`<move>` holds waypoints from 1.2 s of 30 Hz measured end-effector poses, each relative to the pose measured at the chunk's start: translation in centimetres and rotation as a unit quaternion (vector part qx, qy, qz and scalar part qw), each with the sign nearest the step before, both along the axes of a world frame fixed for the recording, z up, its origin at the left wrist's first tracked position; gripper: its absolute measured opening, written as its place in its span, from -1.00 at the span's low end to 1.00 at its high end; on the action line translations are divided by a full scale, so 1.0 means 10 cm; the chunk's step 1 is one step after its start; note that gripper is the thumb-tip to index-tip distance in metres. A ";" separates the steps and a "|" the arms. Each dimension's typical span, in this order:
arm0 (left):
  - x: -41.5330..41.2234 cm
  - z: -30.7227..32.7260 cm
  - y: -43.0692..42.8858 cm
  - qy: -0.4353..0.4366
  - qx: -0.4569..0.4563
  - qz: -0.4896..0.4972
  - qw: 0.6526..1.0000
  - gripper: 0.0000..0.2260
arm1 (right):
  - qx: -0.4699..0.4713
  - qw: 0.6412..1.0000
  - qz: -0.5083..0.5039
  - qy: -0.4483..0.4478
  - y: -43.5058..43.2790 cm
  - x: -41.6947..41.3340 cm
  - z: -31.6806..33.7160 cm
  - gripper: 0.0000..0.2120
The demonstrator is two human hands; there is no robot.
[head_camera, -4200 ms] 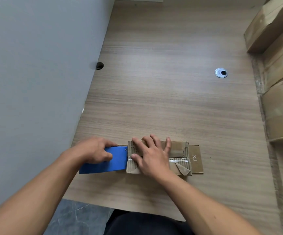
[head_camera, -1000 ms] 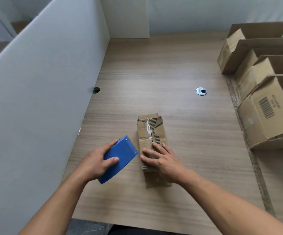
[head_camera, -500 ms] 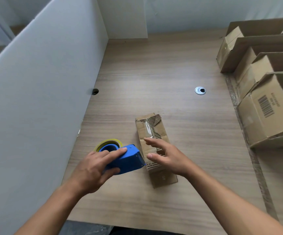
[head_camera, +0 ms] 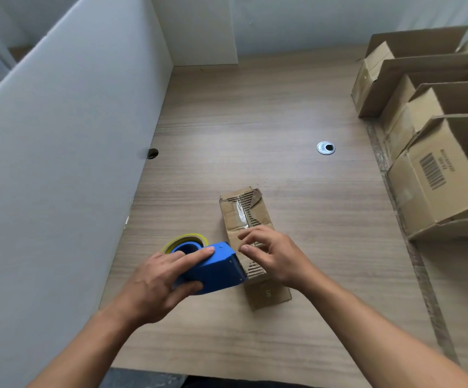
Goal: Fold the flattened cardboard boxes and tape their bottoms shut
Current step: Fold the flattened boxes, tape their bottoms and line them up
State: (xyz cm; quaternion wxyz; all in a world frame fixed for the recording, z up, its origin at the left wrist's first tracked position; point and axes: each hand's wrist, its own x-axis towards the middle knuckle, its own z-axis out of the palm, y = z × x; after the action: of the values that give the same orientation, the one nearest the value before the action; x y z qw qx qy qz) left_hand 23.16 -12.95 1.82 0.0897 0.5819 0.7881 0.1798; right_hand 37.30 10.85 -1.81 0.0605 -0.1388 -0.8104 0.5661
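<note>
One white partition panel is seen along the left side, with one dark cable hole where it meets the wooden tabletop. Two bare hands are counted. One blue tape dispenser is gripped by the left hand: the forefinger is stretched along its top, the thumb is curled against its near side, and the other fingers are partly hidden behind it. One tape roll with a yellowish rim is carried at the dispenser's far end. The toothed edge is pointed right, just beside the box.

One small cardboard box lies on the tabletop near the front middle. Its long axis runs from the near edge towards the far wall, with the far end leaning slightly left. A torn flap, bare corrugation and a strip of clear tape are shown at the far end; a letter "S" is printed at the near end. Its middle is covered by the right hand, whose fingers are curled above it, thumb and forefinger close together by the toothed edge. Whether tape is pinched there cannot be told.

One round metal grommet is set in the tabletop farther right. At least four open cardboard boxes are crowded at the right; they overlap and are cut off by the frame, so the exact number cannot be made out.
</note>
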 end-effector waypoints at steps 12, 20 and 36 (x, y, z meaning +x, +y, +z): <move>-0.09 0.03 0.25 -0.235 -0.222 0.004 0.946 -0.46 | -0.017 0.994 -0.077 -0.073 0.21 0.45 -0.12 -0.74; -0.18 -0.07 0.08 -0.292 -0.270 0.055 0.916 -0.47 | -0.074 0.960 -0.188 -0.191 0.67 0.85 -0.36 -0.77; -0.16 -0.23 0.22 -0.295 -0.335 0.117 0.887 -0.44 | 0.035 0.944 -0.177 -0.275 0.53 0.65 -0.64 -0.66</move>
State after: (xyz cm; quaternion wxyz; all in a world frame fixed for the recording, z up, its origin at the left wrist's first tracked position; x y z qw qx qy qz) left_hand 21.60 -10.79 -0.44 0.4859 0.3405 0.8012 0.0772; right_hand 43.80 16.15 -8.21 -0.0607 -0.4276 -0.7774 0.4573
